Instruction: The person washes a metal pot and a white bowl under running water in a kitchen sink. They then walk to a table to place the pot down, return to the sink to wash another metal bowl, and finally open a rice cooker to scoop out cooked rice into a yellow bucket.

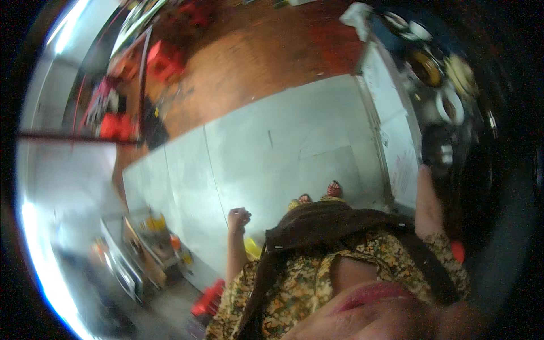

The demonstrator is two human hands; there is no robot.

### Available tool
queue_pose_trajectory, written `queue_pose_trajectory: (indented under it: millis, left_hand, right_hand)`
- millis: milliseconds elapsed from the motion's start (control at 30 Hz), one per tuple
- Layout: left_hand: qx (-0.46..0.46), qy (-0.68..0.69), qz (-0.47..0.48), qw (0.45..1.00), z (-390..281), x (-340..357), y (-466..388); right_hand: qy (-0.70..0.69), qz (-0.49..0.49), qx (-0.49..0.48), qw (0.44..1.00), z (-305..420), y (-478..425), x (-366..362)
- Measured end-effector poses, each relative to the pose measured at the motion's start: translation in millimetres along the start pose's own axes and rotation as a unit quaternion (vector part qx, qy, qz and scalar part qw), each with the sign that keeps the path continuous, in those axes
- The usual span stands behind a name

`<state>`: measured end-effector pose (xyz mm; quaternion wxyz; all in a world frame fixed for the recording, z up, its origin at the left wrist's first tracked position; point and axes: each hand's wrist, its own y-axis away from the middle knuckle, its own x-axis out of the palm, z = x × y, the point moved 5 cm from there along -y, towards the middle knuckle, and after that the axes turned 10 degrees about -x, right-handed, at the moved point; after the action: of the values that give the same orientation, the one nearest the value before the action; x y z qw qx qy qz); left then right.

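My left hand hangs at my side over the pale floor, its fingers curled in with nothing visible in them. My right forearm reaches toward the counter on my right. It ends beside a dark round pan; the hand itself is lost in blur and shadow, so its hold cannot be made out. Near the pan are a white bowl with dark contents and a yellowish-brown round dish. A brown apron covers my patterned top.
A pale counter side panel borders the grey floor on the right. Reddish-brown flooring lies beyond. Red stools stand far left, past a dark frame post. A cluttered rack stands at lower left.
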<state>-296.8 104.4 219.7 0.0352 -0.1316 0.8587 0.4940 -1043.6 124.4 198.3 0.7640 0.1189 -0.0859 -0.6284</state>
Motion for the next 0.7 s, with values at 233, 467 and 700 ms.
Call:
queue_pose_trajectory:
  millis: [233, 467, 700]
  left_hand:
    - [-0.145, 0.302, -0.077, 0.939, 161.5, -41.1, 20.5]
    - [-0.241, 0.390, -0.137, 0.878, 244.6, -26.1, 32.9]
    - [-0.205, 0.482, -0.139, 0.840, 259.8, -42.2, 37.5]
  right_hand:
    - [0.129, 0.069, -0.011, 0.989, -22.3, -61.7, 10.8]
    - [0.246, 0.199, 0.013, 0.948, -103.2, -14.5, 90.4]
    - [0.353, 0.440, 0.053, 0.824, -196.8, 153.0, 220.0]
